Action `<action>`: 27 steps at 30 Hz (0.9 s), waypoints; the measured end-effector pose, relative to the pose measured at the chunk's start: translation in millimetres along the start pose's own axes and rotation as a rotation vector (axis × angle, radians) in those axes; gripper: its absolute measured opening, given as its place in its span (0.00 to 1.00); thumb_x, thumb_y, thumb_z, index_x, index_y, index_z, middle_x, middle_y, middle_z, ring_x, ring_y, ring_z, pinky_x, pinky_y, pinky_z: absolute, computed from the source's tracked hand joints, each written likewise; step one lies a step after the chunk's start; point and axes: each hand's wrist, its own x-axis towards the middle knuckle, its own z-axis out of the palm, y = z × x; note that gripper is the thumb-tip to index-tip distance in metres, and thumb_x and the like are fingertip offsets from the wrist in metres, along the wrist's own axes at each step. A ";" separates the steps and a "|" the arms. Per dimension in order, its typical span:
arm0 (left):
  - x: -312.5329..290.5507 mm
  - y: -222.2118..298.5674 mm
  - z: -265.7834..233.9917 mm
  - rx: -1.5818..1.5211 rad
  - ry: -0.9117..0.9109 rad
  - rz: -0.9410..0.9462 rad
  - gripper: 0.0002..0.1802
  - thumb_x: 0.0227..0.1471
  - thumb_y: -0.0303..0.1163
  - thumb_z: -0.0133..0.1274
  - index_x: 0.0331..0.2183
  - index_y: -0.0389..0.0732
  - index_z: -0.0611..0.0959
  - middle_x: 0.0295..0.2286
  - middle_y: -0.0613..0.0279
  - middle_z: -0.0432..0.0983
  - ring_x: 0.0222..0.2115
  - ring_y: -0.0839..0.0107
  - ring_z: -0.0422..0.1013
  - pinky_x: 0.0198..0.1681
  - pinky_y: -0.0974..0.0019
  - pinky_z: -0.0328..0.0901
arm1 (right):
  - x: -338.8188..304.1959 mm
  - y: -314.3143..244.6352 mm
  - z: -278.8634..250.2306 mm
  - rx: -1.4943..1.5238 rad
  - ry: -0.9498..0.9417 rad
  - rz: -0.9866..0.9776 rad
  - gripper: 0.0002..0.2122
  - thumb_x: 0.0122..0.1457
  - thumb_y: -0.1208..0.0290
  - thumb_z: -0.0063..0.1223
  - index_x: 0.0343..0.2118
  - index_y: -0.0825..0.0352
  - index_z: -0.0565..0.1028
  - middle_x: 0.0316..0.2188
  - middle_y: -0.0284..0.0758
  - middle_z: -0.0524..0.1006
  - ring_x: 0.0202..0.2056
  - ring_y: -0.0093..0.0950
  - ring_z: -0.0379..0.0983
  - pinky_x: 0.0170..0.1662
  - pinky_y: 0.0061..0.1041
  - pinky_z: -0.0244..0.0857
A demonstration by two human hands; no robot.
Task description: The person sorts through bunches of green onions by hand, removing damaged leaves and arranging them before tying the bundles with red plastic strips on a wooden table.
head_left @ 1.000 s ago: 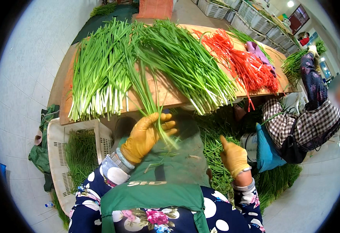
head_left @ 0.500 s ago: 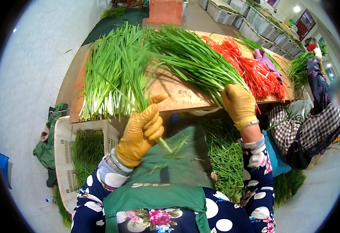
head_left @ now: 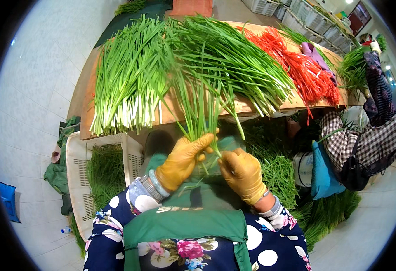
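The wooden counter (head_left: 247, 106) carries two big heaps of green chives: one heap (head_left: 125, 81) lies on its left part with the white ends at the near edge, the second heap (head_left: 225, 63) lies in the middle. A pile of red ties (head_left: 302, 67) lies toward the right end. Below the near left corner stands a white crate (head_left: 78, 158) with more greens inside.

In front of the near edge, above the person's green apron (head_left: 184, 226), a small bunch of chives (head_left: 198, 104) stands up, its leaves fanning over the counter. The left hand (head_left: 182, 160), in a yellow glove, is closed around the lower stems of this bunch. The right hand (head_left: 241, 174), also gloved, pinches the stem ends just beside the left hand, touching the bunch from the right.
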 end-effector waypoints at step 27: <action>16.0 -11.4 1.0 -0.095 0.130 0.142 0.10 0.53 0.31 0.57 0.39 0.40 0.81 0.29 0.72 0.76 0.24 0.84 0.68 0.24 0.80 0.60 | -34.9 42.5 -23.6 0.970 -0.686 0.693 0.11 0.61 0.64 0.50 0.32 0.69 0.76 0.26 0.29 0.75 0.28 0.17 0.68 0.32 0.19 0.64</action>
